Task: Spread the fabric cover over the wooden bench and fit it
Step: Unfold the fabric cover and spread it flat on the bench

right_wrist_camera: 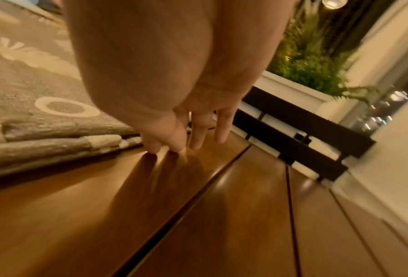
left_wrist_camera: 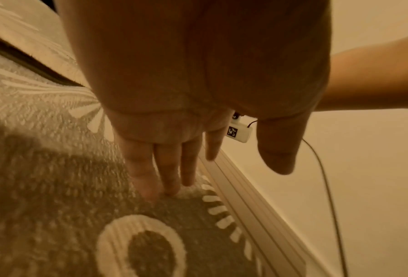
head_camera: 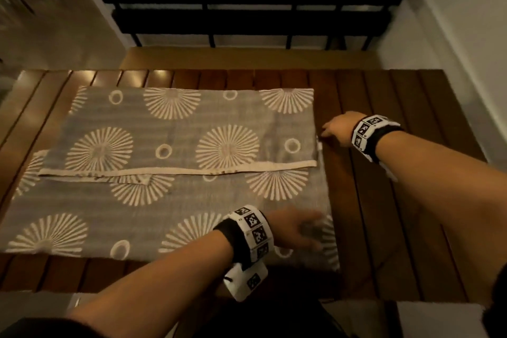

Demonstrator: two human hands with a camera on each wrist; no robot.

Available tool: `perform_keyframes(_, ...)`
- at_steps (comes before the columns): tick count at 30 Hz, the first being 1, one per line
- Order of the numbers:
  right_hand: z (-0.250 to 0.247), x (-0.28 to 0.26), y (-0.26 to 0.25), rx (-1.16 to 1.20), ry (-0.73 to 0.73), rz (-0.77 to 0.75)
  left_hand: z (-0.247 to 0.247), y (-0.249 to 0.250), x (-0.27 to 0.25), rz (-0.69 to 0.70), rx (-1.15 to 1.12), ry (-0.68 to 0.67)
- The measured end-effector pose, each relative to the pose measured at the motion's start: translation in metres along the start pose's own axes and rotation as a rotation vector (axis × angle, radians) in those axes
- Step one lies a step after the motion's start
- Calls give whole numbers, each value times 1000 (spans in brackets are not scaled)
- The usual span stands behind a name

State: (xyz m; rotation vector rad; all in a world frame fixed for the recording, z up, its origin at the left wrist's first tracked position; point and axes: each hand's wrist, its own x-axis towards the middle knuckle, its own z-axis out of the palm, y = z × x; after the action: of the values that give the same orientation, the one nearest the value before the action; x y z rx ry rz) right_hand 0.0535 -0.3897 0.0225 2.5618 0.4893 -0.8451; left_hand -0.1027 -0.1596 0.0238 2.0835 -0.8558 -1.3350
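Note:
A grey fabric cover point(head_camera: 170, 200) with pale sunburst and ring patterns lies partly folded on the slatted wooden bench point(head_camera: 384, 200); its upper layer is doubled back, showing a cream hem. My left hand point(head_camera: 299, 230) rests flat near the cover's near right corner, and the straight fingers point(left_wrist_camera: 160, 180) press the cloth point(left_wrist_camera: 44, 168) in the left wrist view. My right hand point(head_camera: 332, 132) reaches to the right edge of the folded layer. Its extended fingertips point(right_wrist_camera: 174, 146) touch the wood point(right_wrist_camera: 150, 215) just beside the stacked fabric edges point(right_wrist_camera: 56, 142).
A black slatted railing point(head_camera: 247, 8) runs behind the bench. White walls point(head_camera: 466, 22) close in on the right. A green plant in a white planter point(right_wrist_camera: 311, 61) stands beyond the railing. Bare wooden slats show to the right of the cover.

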Motion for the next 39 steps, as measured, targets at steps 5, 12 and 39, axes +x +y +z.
perform_keyframes(5,-3,-12,-30,172,233,-85,-35,-41,-5,-52,126,515)
perform_keyframes(12,-12,-12,-94,363,514,-56,-69,-98,-25,-516,489,552)
perform_keyframes(39,64,-42,-74,638,-20,245,-103,-200,-100,-650,360,459)
